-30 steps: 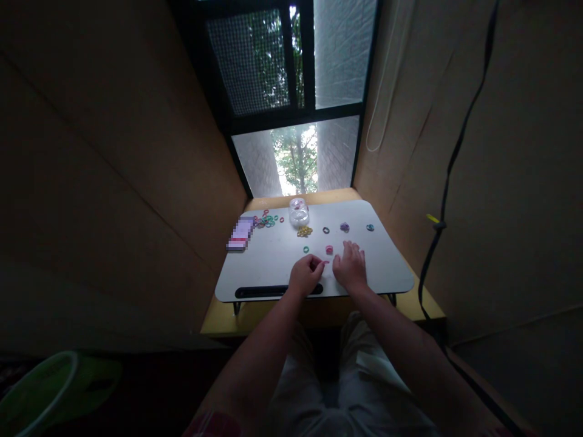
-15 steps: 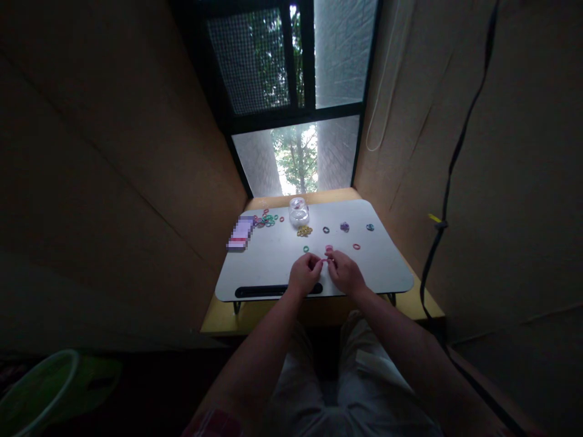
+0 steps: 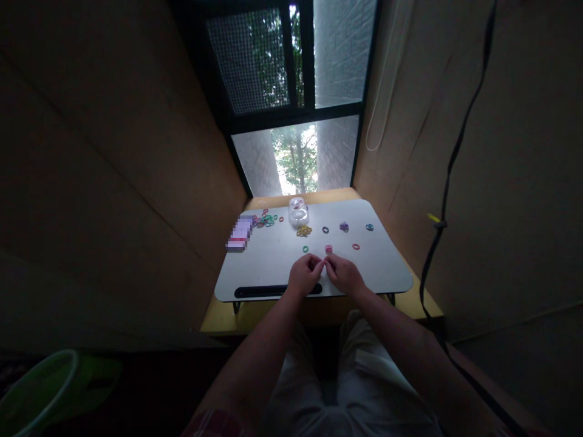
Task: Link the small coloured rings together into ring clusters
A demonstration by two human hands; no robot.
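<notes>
Dim overall; black-framed rectangular glass window (image 3: 298, 112) lit scene from 12 o'clock, translucent lower pane (image 3: 298, 158) glared, 7 o'clock went near-black.

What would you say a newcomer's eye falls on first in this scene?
Probably the bright window pane, upper centre, between dark walls. Below it, small coloured rings and a clear jar sit on the white table. Toward its near edge, the left hand and right hand meet, pinching a small pink thing.

Left hand (image 3: 304, 276), right hand (image 3: 345, 276) pinched, held close together; bare forearms (image 3: 262, 346) slanting inward.
</notes>
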